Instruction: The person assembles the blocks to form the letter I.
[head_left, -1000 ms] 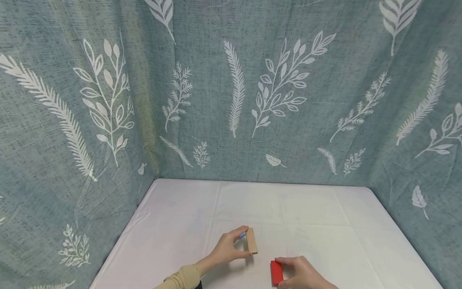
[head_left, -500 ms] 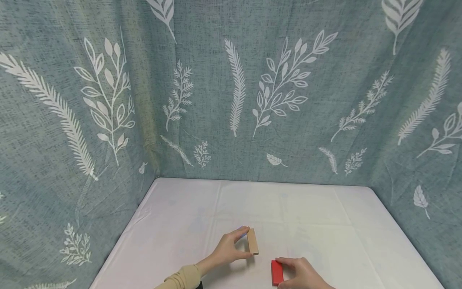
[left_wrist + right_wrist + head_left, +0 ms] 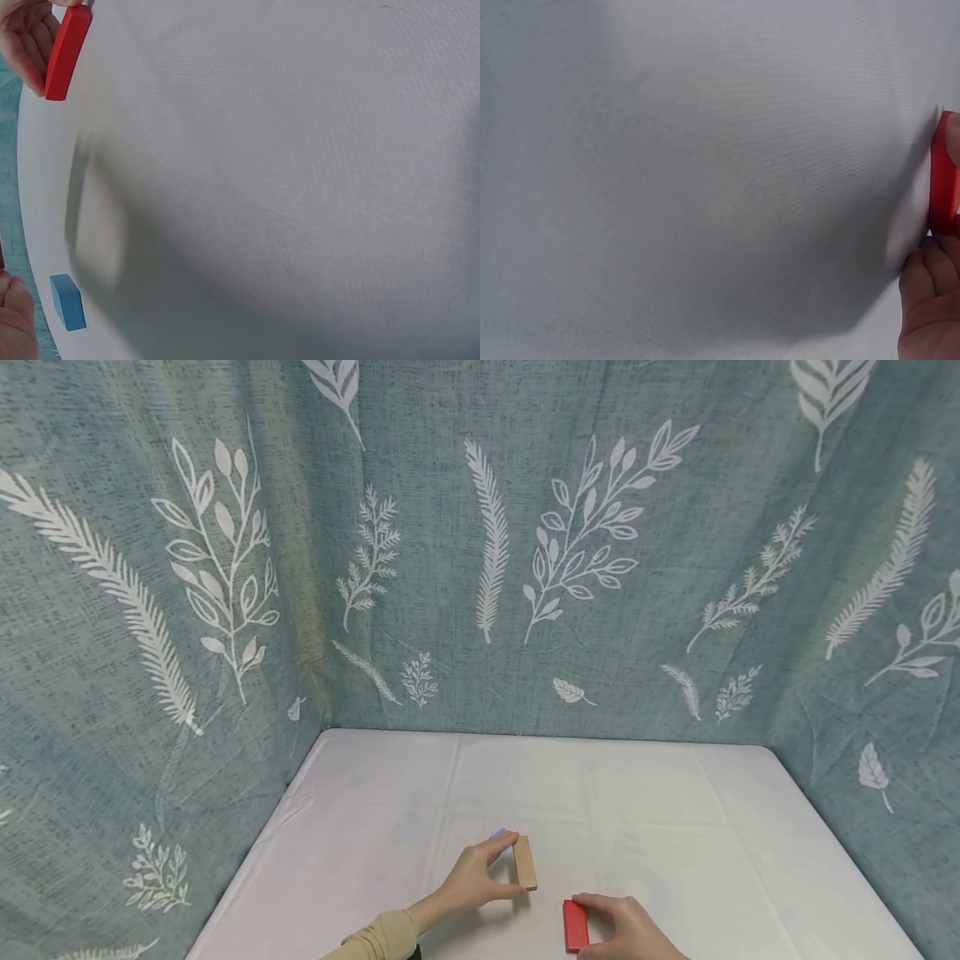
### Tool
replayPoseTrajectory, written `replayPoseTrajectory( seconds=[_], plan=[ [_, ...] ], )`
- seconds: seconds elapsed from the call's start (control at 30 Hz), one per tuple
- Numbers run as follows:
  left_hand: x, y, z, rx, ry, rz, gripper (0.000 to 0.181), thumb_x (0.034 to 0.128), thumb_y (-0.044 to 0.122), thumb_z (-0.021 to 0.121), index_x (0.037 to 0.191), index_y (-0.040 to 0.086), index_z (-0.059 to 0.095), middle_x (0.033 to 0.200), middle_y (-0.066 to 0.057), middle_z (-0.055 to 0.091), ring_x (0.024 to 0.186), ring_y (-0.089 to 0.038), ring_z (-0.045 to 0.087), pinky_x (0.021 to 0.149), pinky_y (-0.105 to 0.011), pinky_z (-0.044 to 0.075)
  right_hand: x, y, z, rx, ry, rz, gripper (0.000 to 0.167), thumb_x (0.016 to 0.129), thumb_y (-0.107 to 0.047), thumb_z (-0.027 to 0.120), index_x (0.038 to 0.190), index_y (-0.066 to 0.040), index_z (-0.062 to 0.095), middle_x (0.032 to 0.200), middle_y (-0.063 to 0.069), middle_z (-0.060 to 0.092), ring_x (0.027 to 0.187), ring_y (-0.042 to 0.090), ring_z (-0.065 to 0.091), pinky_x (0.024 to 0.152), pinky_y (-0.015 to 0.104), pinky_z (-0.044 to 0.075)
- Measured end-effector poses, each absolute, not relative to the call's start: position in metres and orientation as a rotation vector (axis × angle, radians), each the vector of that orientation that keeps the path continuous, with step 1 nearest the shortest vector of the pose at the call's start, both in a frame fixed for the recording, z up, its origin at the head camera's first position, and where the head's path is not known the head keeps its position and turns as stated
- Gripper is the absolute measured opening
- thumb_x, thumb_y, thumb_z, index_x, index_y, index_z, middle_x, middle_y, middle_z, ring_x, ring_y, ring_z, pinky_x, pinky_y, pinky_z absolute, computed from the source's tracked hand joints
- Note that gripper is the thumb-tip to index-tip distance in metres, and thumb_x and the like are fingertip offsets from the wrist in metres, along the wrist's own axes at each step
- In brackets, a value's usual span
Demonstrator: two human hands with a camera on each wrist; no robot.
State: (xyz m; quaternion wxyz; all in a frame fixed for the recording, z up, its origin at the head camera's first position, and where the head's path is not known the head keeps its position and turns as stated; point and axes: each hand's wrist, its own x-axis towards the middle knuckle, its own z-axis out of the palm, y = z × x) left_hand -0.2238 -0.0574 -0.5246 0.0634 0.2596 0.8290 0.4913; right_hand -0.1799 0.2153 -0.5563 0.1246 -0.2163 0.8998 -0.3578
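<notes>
My left hand (image 3: 474, 872) pinches a plain wooden block (image 3: 525, 863) by its two ends, thumb near and fingers far. A shadow lies on the cloth below that hand. A blue block (image 3: 69, 304) lies on the white cloth near my left fingers; in the head view they hide most of it. To the right and nearer, my right hand (image 3: 628, 928) grips a red block (image 3: 576, 927) by its ends, between thumb and fingers. In the right wrist view only part of the red block (image 3: 943, 172) shows, at the right edge beside the fingers.
A white cloth (image 3: 637, 810) covers the table. Blue-green curtains (image 3: 450, 552) with white leaf prints enclose its back and both sides. A beige sleeve (image 3: 382, 935) covers my left forearm.
The blue block now shows a little farther back, behind my left fingers. Both hands keep their grips on the wooden and red blocks, almost unmoved.
</notes>
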Motion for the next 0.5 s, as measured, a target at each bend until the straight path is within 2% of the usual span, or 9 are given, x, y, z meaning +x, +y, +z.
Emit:
replayPoseTrajectory(
  seconds=[0.3,0.5],
  plan=[
    [-0.2235,-0.0573,-0.5264,0.791,2.513,1.481,0.073,0.074,0.018,0.08,0.134,-0.009,0.046,0.14,-0.025,0.047,0.13,-0.042,0.044,0.104,-0.044,0.044,-0.1803,0.216,-0.5578,-0.646,2.625,-1.058,0.066,0.069,-0.04,0.081,0.125,-0.011,0.062,0.118,0.001,0.068,0.108,0.005,0.06,0.091,0.026,0.053],
    [-0.2217,-0.0578,-0.5281,0.776,2.495,1.498,0.074,0.0735,0.017,0.08,0.134,-0.009,0.046,0.14,-0.026,0.046,0.13,-0.042,0.044,0.105,-0.044,0.043,-0.1798,0.2135,-0.5565,-0.559,2.575,-1.058,0.068,0.07,-0.039,0.081,0.126,-0.009,0.06,0.121,0.003,0.066,0.112,0.018,0.06,0.095,0.047,0.052]
  ],
)
